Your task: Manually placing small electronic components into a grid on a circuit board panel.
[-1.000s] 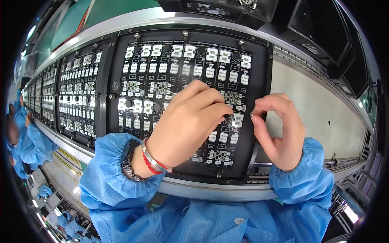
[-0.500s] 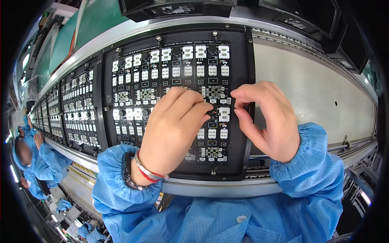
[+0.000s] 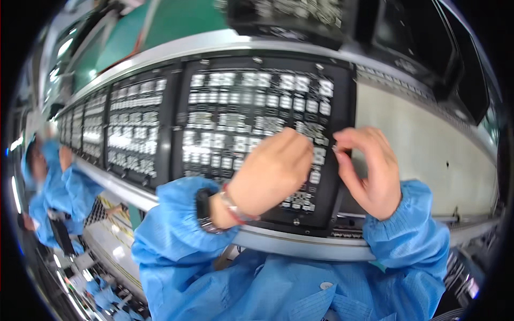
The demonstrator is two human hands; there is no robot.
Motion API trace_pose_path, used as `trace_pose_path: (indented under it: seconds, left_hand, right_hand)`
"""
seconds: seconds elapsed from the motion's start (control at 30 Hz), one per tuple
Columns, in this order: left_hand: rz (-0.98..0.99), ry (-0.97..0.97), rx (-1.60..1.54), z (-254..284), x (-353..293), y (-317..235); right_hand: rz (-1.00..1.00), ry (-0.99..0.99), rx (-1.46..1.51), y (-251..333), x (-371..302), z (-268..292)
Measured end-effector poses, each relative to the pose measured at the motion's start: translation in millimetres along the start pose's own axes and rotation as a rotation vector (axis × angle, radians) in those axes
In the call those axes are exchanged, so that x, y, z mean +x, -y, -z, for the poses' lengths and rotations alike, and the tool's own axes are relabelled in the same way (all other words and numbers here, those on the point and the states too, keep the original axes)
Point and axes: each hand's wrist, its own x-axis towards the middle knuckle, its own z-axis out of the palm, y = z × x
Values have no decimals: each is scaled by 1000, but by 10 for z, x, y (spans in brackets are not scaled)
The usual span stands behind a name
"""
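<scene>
A black tray (image 3: 344, 107) carrying a black circuit board panel (image 3: 243, 109) with rows of white square components lies in front of me, smeared by motion. My left hand (image 3: 276, 171) is over the panel's lower right part, its fingers curled in and pressed together. Their tips are mostly hidden, so whatever they hold cannot be made out. Just beyond the panel's right side, above the tray's right edge, my right hand (image 3: 372, 171) pinches with thumb and forefinger. A tiny pale speck shows at those fingertips, too small to name.
More trays with similar panels (image 3: 134, 123) line the conveyor rail (image 3: 209, 45) to the left. A pale conveyor surface (image 3: 423, 139) extends right of the tray. Black bins (image 3: 289, 21) stand along the far side. Another person in blue (image 3: 64, 176) is at the line, far left.
The view has swung, so tray and panel appear farther right and blurred. My right thumb and forefinger have drawn closer together. My left hand stays over the panel, nearer its right edge.
</scene>
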Motion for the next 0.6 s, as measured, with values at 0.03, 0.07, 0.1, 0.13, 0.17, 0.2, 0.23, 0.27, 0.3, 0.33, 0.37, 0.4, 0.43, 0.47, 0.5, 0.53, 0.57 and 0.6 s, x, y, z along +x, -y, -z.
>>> trace_pose_path:
  seconds: [0.03, 0.07, 0.1, 0.13, 0.17, 0.2, 0.23, 0.27, 0.3, 0.33, 0.37, 0.4, 0.43, 0.47, 0.5, 0.53, 0.57, 0.6]
  left_hand:
    - [-13, 17, 53, -7, -17, -5]
    - [-14, -15, 37, -59, 3, 6]
    - [-43, -81, 61, -76, 9, -2]
    - [-65, -54, 102, -49, -7, -4]
    - [-52, -97, 97, -87, -23, -27]
    - [-104, -159, 190, -96, -63, -34]
    - [-139, -205, 147, -107, -32, -36]
    - [-129, -164, 185, -105, -57, -54]
    - [-105, -169, 204, -102, -60, -91]
    - [-140, -167, 239, -117, 3, -108]
    - [-138, -101, 232, -76, 74, -173]
    - [-132, -33, 284, -36, 121, -246]
    - [-88, -218, 308, -148, 144, -285]
    - [-84, -200, 321, -235, 146, -280]
    - [-94, -177, 325, -226, 174, -299]
    - [-84, -185, 346, -217, 195, -323]
    - [-97, -177, 344, -202, 220, -346]
    - [-113, -168, 337, -187, 224, -372]
  right_hand:
    - [-10, -15, -20, 34, 1, -7]
    - [-2, -33, -38, 64, 36, 33]
    - [7, -17, -28, 95, 34, 63]
    - [3, -38, -19, 95, 1, 20]
    - [0, -16, -28, 148, -14, 51]
    - [0, -17, -17, 185, -23, 32]
    - [-32, -21, 17, 187, -68, 43]
    - [18, 17, 14, 169, -78, 27]
    - [32, 78, 2, 191, -78, 72]
    - [106, 132, -3, 86, -118, 126]
    - [113, 246, -23, 88, -128, 214]
    - [169, 314, 7, 119, -130, 284]
    - [253, 363, 10, 91, -152, 291]
    - [320, 401, -11, 104, -140, 300]
    - [372, 427, -40, 95, -137, 319]
    - [397, 428, -38, 74, -137, 352]
    - [384, 440, -67, 49, -138, 390]
    - [365, 451, -97, 28, -164, 407]
